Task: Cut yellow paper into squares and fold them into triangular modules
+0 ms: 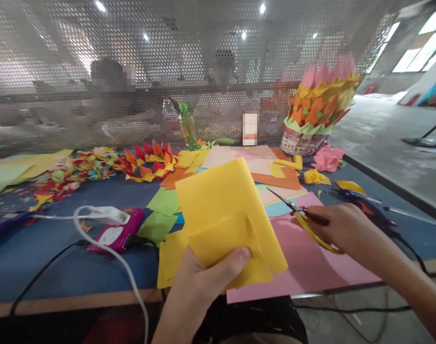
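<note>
My left hand grips folded yellow paper, its thumb pressed on the front layer near the lower edge. A slit or free edge runs along the right part of that paper. In my right hand is a pair of scissors with yellow-and-dark handles; the blades look closed and point left, just right of the yellow paper, not touching it. Pink paper lies on the table beneath both hands. Several yellow pieces lie left of the held paper.
A magenta power adapter with a white cable sits left. Glue guns lie at right and far left. Behind stand a folded-paper basket, a green bottle and a red-orange paper ring. A perforated metal screen backs the table.
</note>
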`<state>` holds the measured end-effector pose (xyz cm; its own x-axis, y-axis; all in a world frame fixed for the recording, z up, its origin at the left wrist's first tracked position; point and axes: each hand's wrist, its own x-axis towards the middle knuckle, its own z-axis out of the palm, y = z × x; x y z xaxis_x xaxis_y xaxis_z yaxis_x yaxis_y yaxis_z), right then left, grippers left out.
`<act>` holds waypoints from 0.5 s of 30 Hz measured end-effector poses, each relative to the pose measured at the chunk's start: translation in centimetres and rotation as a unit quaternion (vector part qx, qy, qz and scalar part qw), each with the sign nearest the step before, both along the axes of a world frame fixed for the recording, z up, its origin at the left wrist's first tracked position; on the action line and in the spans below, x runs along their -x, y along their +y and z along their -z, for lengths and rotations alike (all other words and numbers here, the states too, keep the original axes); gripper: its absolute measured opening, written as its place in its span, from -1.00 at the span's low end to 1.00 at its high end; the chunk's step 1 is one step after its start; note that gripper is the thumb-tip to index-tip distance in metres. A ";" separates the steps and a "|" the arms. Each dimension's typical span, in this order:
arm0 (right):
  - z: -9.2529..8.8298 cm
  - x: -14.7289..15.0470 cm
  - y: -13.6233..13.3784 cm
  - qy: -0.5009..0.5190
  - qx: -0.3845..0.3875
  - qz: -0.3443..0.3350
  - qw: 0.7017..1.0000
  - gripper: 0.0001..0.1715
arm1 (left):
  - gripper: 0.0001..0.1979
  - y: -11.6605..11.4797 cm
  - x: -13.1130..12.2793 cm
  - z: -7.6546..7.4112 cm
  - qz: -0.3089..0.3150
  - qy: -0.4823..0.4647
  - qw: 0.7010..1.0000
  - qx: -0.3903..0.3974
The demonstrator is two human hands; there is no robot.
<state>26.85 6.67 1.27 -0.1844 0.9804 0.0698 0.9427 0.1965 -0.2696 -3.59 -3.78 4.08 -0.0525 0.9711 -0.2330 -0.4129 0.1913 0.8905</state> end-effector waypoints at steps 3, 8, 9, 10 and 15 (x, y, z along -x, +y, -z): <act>0.3 2.2 2.9 -0.059 0.052 0.013 0.997 -0.61 | -0.68 0.0 -0.1 0.3 0.013 0.017 1.000 -0.004; 0.1 4.1 5.2 -0.077 0.088 -0.005 0.993 -0.59 | -0.59 0.5 -0.3 0.7 0.006 0.036 0.999 0.011; -0.1 4.1 5.2 -0.070 0.089 -0.013 0.994 -0.59 | -0.56 0.6 -0.3 0.8 0.003 0.042 0.999 0.019; -0.4 4.1 5.0 -0.058 0.085 -0.022 0.994 -0.61 | -0.54 0.6 -0.3 0.9 0.001 0.048 0.999 0.025; -3.0 4.8 0.6 0.066 -0.005 -0.047 0.997 -0.56 | -0.53 0.3 0.1 1.8 0.013 0.075 0.996 0.037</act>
